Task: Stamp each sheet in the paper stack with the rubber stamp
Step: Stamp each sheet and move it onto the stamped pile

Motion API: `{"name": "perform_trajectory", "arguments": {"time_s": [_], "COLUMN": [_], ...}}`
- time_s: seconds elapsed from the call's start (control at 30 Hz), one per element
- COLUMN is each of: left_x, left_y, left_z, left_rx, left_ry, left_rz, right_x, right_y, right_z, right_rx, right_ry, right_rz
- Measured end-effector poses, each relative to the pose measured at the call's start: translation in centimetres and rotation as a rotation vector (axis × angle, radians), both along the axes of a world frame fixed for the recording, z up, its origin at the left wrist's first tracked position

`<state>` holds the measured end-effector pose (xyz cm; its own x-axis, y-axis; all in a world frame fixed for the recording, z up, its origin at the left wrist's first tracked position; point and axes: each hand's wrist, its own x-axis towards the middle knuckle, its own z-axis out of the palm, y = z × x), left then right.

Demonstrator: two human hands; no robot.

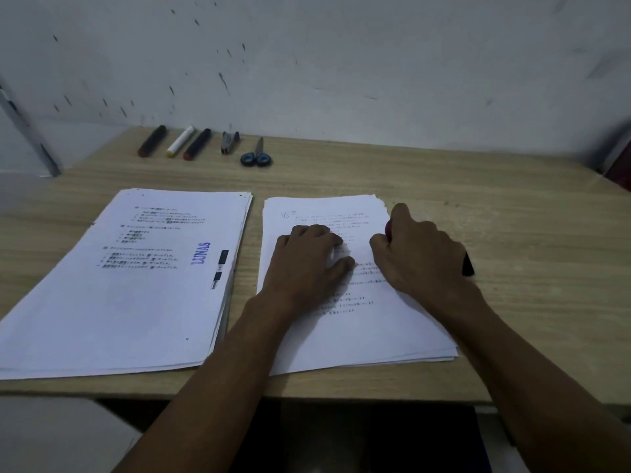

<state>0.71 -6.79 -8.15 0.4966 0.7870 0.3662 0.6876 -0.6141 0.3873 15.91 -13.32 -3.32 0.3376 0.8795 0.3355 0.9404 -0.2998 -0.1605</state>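
Wood-grain desk [478, 172] takes up most of the view, pushed against a scuffed pale wall [341, 63]. Biggest thing on it is the left paper stack [119, 302], sitting toward the near left corner and running almost to the near edge; its top sheet has a blue "LUNAS" stamp mark [200, 253] close to its right side, plus printed text I can't really read. Just beside it, with a thin strip of desk between, is the right paper stack [358, 336], a bit fanned out at its edges, near the middle of the desk and close to the near edge. Top sheet has "10" handwritten at its far left corner and no stamp mark I can spot.

Left hand [307, 264] lies flat on that right stack, fingers fairly straight, pressing the top sheet down. Right hand [420, 257] sits at the stack's right edge with fingers curled around the rubber stamp [467, 264] — only a dark end sticks out past the hand over the bare desk, and a reddish bit peeks out by the thumb. Can't tell if the stamp face touches the paper.

Along the far edge, left of center, in a row: two dark markers [152, 141] [197, 144] with a white marker [180, 141] between them, then a small stapler [229, 142], then blue-handled scissors [257, 153]
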Motion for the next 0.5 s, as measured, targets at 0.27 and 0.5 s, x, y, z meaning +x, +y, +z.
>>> {"name": "perform_trajectory", "arguments": {"time_s": [0.27,0.5], "left_x": [-0.2,-0.4], "left_y": [-0.1,0.0], "left_z": [0.1,0.2], "left_rx": [0.002,-0.006], "left_ry": [0.009,0.0], "left_rz": [-0.015,-0.018], "right_x": [0.9,4.2], "right_y": [-0.9,-2.8], "right_z": [0.1,0.5], "right_rx": [0.059,0.442], "right_ry": [0.27,0.696], "right_rz": [0.115,-0.024]}}
